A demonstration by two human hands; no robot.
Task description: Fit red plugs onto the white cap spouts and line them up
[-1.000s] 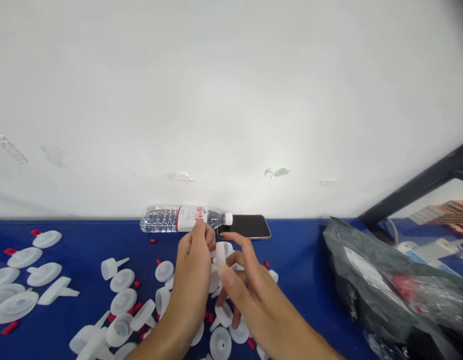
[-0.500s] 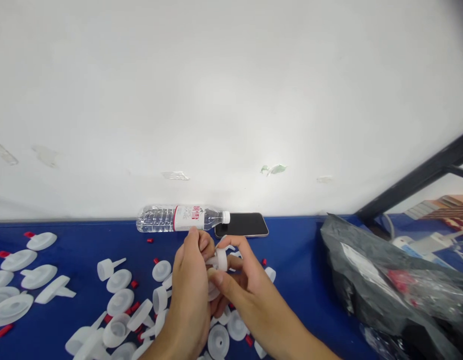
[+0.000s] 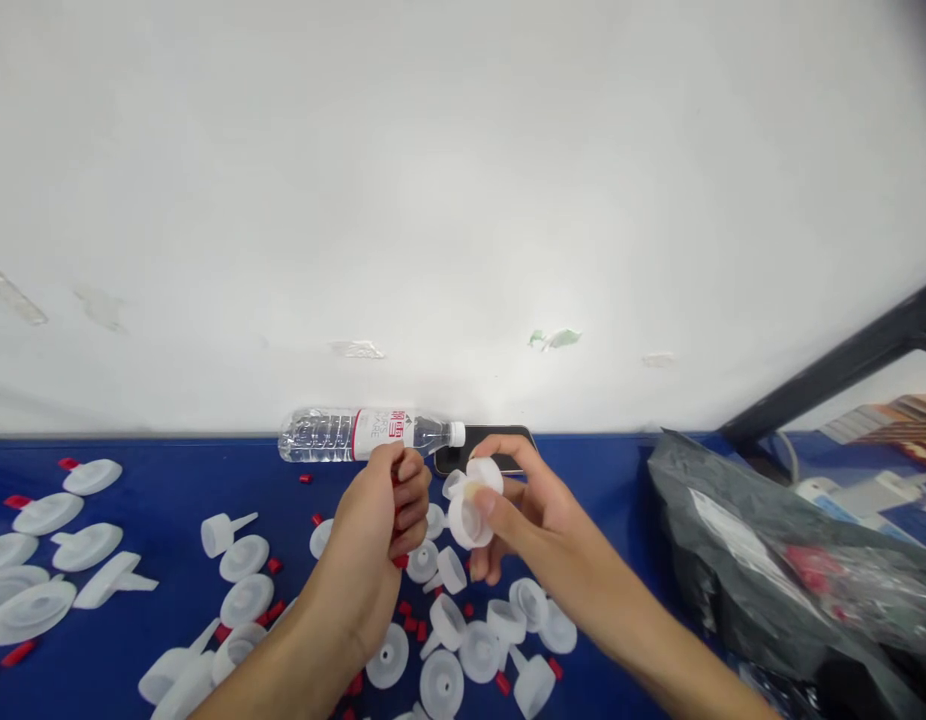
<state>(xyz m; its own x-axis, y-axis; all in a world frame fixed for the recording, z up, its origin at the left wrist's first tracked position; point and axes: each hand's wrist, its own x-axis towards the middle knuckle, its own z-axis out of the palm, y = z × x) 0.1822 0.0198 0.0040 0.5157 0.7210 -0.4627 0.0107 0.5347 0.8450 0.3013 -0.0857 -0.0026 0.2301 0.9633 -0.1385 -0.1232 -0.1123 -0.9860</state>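
My left hand (image 3: 392, 525) is closed in a loose fist. Bits of red show at its thumb and lower edge, seemingly small red tip caps, mostly hidden by the fingers. To its right, my right hand (image 3: 527, 510) pinches a bunch of white plastic nozzle caps (image 3: 472, 518) between thumb and fingers. The two hands are apart. On the blue table below them lie several more white nozzle caps (image 3: 442, 684), some with the spout up and some on their sides. Loose red tip caps (image 3: 502, 683) are scattered among these.
A clear water bottle (image 3: 320, 436) lies along the wall, beside a black phone (image 3: 452, 460) partly behind my right hand. White caps with red tips (image 3: 49, 514) are spread at the left. A grey plastic bag (image 3: 725, 530) fills the right side of the blue table (image 3: 613, 600).
My hands have moved apart; the right one has shifted right and up with the white nozzle caps. The left has closed into a fist. More caps on the table now show between them.
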